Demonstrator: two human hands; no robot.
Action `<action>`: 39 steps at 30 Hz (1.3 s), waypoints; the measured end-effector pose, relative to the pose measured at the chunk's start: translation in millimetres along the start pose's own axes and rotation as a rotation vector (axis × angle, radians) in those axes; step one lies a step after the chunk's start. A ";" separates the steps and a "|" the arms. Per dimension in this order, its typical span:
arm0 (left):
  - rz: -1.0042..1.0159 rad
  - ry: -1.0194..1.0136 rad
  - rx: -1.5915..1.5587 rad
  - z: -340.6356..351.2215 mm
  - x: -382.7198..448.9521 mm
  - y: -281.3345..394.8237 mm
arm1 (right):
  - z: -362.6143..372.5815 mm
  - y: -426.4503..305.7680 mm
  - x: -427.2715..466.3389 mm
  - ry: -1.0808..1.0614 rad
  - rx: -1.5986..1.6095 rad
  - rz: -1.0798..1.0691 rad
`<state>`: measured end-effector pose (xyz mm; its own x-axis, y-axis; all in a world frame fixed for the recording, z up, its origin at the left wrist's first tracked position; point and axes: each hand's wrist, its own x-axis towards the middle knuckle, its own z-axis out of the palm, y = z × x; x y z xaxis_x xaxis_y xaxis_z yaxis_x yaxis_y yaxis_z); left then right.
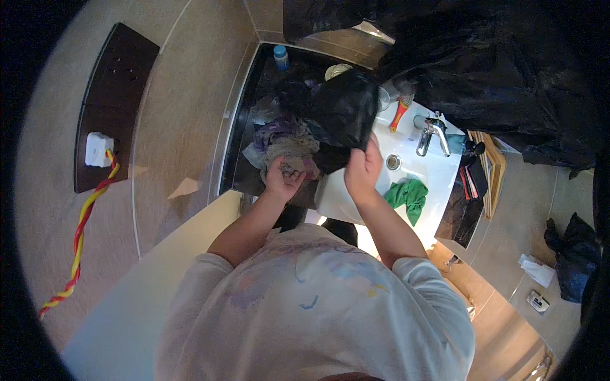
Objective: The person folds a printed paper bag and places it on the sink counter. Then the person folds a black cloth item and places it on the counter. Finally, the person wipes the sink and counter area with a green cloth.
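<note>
My right hand [364, 166] grips the lower right edge of a glossy black plastic bag [345, 109], which is lifted over the left side of the white washbasin [429, 190] and the dark counter [243, 143]. My left hand [285, 180] is at the near side of a crumpled heap of grey cloth [290, 145], its fingers curled. Whether the fingers pinch the cloth is unclear. Purple cloth [274, 132] lies bunched in the same heap, left of the bag. The bag hides part of the counter behind it.
A green cloth [407, 197] lies in the basin near the drain [393, 162]. Behind it are a chrome faucet [431, 135] and a red-handled brush [399, 116]. A blue-capped bottle [281, 58] stands at the back left. Black plastic sheeting [491, 85] hangs at the upper right.
</note>
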<state>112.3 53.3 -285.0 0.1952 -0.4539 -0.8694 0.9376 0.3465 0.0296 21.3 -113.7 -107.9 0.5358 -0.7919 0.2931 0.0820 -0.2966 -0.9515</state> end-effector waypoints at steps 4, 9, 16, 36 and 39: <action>0.010 -0.097 0.134 6.8 -1.0 3.2 | -24.5 -23.1 -20.3 0.098 -0.087 -0.021; -0.217 -0.219 0.345 22.3 -30.9 9.1 | -59.2 -28.0 -41.0 -0.607 -0.274 -0.099; -0.223 -0.349 0.684 77.7 -101.9 -3.3 | -69.4 -77.0 -71.3 -1.074 -0.869 -0.063; 1.304 -0.931 1.520 154.4 -202.6 -91.9 | -220.5 -165.8 -75.7 0.180 0.137 0.290; 0.983 -1.164 1.486 169.6 -224.9 -128.1 | -249.6 -167.9 -71.8 -0.069 0.095 0.343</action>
<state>-2.9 -28.2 -9.6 0.1374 -0.9505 0.2785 -0.1983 0.2491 0.9479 -240.7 -140.4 54.3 0.6012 -0.7976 -0.0491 -0.0365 0.0340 -0.9988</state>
